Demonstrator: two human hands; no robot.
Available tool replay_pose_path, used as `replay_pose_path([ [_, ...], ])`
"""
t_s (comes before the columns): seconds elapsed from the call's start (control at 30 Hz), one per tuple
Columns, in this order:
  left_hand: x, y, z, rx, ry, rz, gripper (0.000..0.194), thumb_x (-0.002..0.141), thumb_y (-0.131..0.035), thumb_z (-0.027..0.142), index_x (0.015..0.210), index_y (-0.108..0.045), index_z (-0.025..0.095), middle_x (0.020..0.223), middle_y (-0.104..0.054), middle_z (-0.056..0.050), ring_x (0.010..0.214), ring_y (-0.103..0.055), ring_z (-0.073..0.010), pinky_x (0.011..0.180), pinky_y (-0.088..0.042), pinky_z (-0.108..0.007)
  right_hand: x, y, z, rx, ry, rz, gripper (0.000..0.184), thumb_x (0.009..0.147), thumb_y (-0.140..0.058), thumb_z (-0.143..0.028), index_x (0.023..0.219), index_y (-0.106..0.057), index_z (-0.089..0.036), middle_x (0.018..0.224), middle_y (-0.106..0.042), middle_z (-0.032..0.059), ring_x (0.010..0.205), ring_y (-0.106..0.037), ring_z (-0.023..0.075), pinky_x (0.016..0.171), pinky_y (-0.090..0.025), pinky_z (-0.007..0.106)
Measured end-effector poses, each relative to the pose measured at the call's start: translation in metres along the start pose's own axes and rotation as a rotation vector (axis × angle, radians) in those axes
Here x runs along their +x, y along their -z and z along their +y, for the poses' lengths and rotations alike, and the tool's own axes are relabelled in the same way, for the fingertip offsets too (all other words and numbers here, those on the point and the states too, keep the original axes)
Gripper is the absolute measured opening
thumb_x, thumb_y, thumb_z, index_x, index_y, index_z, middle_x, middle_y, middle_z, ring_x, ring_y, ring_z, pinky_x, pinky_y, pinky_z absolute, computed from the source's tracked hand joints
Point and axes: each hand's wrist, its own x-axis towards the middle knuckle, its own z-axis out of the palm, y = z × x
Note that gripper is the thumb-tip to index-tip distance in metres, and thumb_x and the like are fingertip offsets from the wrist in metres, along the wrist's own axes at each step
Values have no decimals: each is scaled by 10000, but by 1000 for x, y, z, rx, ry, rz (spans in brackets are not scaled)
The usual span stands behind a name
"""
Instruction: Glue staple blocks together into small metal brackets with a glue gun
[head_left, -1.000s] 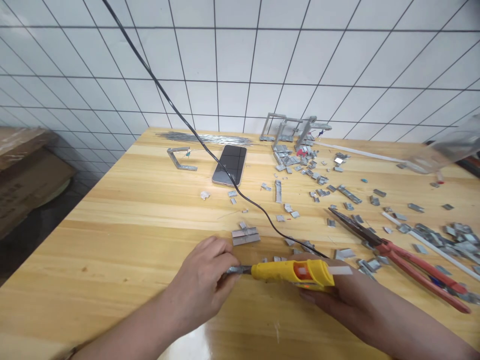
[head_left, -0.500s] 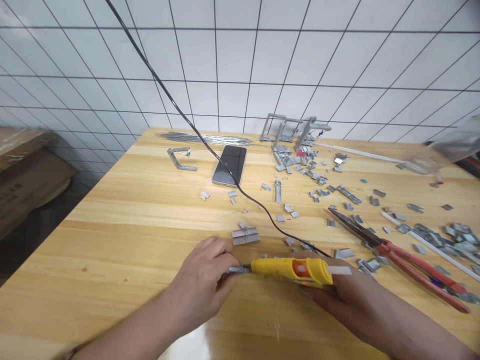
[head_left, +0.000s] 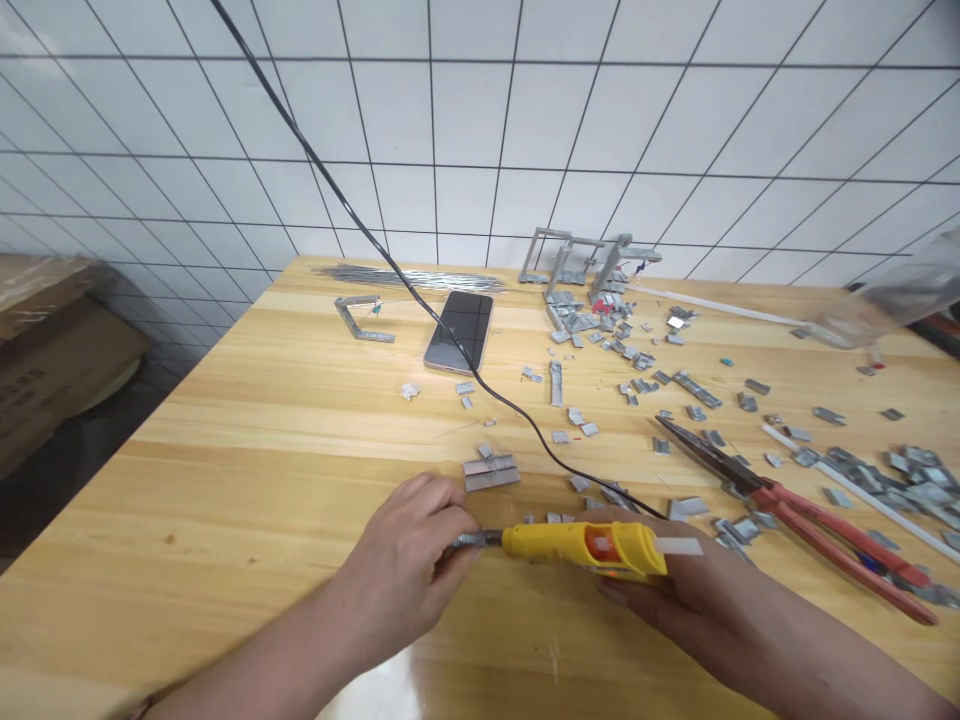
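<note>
My right hand [head_left: 667, 580] is wrapped round a yellow hot glue gun [head_left: 555, 541], with a pale glue stick [head_left: 679, 546] poking out of its back end. The gun's nozzle points left and meets a small grey metal piece [head_left: 461, 541]. That piece is pinched in the closed fingers of my left hand [head_left: 412, 560], which hide most of it. Just beyond the hands lies a grey channel-shaped metal piece [head_left: 491, 472]. A black cord [head_left: 517, 407] runs from the gun up across the table.
A phone [head_left: 459, 332] lies under the cord. Long-nose pliers with red handles [head_left: 810, 520] rest at the right among scattered metal bits. Small metal frames [head_left: 570, 262] stand near the tiled wall, and a bent frame [head_left: 360, 320] and thin wires [head_left: 409, 276] lie at the back left.
Both hands hold nearly the same place. The glue gun has shifted and tilted only slightly, its nozzle staying at the metal piece; the cord has moved a little.
</note>
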Motion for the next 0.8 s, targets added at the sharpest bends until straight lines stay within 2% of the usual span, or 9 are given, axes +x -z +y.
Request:
replay_pose_path([
  [0.27, -1, 0, -1, -8, 12, -10, 134, 842, -524, 65, 835, -616, 163, 833, -569, -48, 790, -503, -191, 686, -406, -318, 3, 1, -1, 21, -35, -55, 292, 872, -494, -179, 1126, -617, -254, 1097, -707, 45, 949, -659, 226, 784, -547, 306],
  [0.5, 0, 0, -1, -7, 5, -4, 130, 845, -524, 70, 833, -614, 164, 829, -572, -47, 789, -503, -190, 689, -408, -320, 1, 0, 0, 20, -42, -17, 320, 847, -516, -159, 1122, -633, -272, 1109, -718, 27, 952, -669, 231, 794, -551, 304],
  [0.67, 0, 1, 0, 3, 2, 3, 132, 854, -518, 81, 831, -617, 166, 824, -572, -46, 785, -504, -188, 688, -410, -317, 2, -3, 3, -9, -36, 19, 324, 833, -528, -153, 1099, -652, -291, 1045, -733, 13, 873, -691, 235, 729, -566, 313],
  [0.8, 1, 0, -1, -1, 9, -3, 129, 847, -523, 79, 837, -619, 165, 833, -577, -50, 787, -507, -192, 686, -412, -320, 2, -4, 4, -28, -32, 16, 385, 825, -532, -136, 1165, -618, -294, 1082, -720, 21, 892, -683, 246, 740, -566, 328],
])
